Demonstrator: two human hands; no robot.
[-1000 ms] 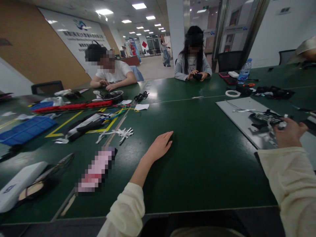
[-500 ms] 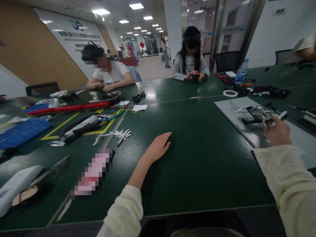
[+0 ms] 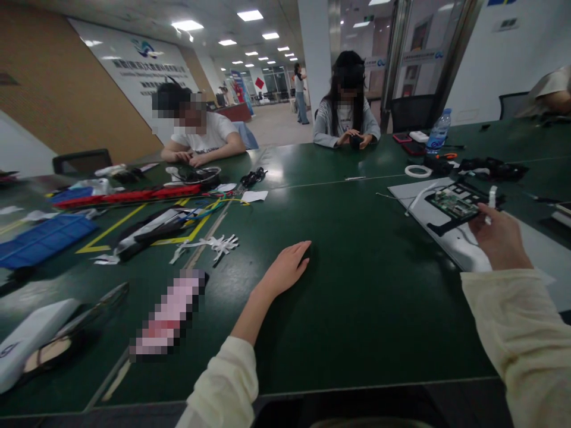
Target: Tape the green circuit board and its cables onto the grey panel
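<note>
My right hand (image 3: 504,235) grips the near edge of a green circuit board in a black frame (image 3: 457,202), at the right. The board is tilted and held over a grey-white panel (image 3: 428,220) that lies on the table. White cable strips (image 3: 419,196) hang from its left side, and a short white strip stands up by my fingers. Flat on the green table (image 3: 357,285) rests my left hand (image 3: 285,267), palm down, thumb a little apart, holding nothing. A pixelated pink phone-shaped thing (image 3: 172,312) lies left of it.
Two people sit across the table, one holding a small dark object (image 3: 355,141). Tangled white strips (image 3: 218,246), a blue tray (image 3: 44,238) and a white case (image 3: 35,333) are on the left. A tape roll (image 3: 418,171) and a water bottle (image 3: 439,132) stand back right.
My right hand has raised and tilted the circuit board above the panel, so more of its green face shows. My left hand has stayed in place.
</note>
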